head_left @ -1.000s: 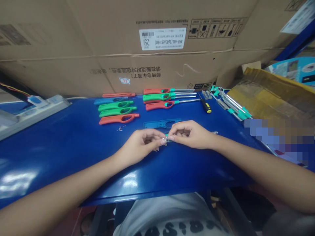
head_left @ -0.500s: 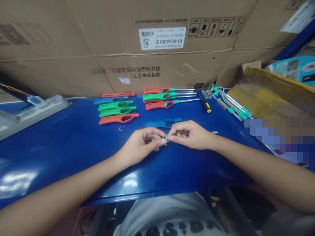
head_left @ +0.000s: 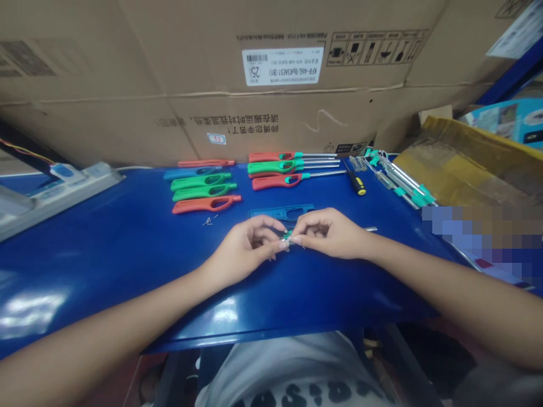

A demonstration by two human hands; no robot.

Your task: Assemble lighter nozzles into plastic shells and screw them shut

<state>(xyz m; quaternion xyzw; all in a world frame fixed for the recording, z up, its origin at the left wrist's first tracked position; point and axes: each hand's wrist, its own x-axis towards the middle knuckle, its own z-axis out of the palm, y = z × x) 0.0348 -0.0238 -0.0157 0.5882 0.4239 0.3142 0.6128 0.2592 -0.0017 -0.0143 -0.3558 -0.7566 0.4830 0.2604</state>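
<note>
Over the blue table, my left hand (head_left: 248, 243) and my right hand (head_left: 328, 233) meet at the fingertips around a small lighter inner assembly (head_left: 287, 235), with a green part and a clear piece showing. My right thumb and index finger pinch it. My left thumb presses against its near side, while my left index finger arches slightly above it. The fingers cover much of the assembly. A metal tube end (head_left: 371, 229) sticks out beyond my right hand; whether it joins the held part is hidden. Just behind the hands lies an open blue lighter shell half (head_left: 271, 213).
Several lighter handle shells (head_left: 206, 204) lie at the back left, near small screws (head_left: 208, 221). Lighters with metal tubes (head_left: 278, 181) rest behind the hands. A screwdriver (head_left: 357, 181) and more tube assemblies (head_left: 403, 183) lie right. A power strip (head_left: 95, 178) stands left; cardboard (head_left: 190, 68) walls the back.
My left index finger has lifted a little from the assembly, so more of its green part shows. My right hand keeps its pinch almost in place. The view has shifted slightly.
</note>
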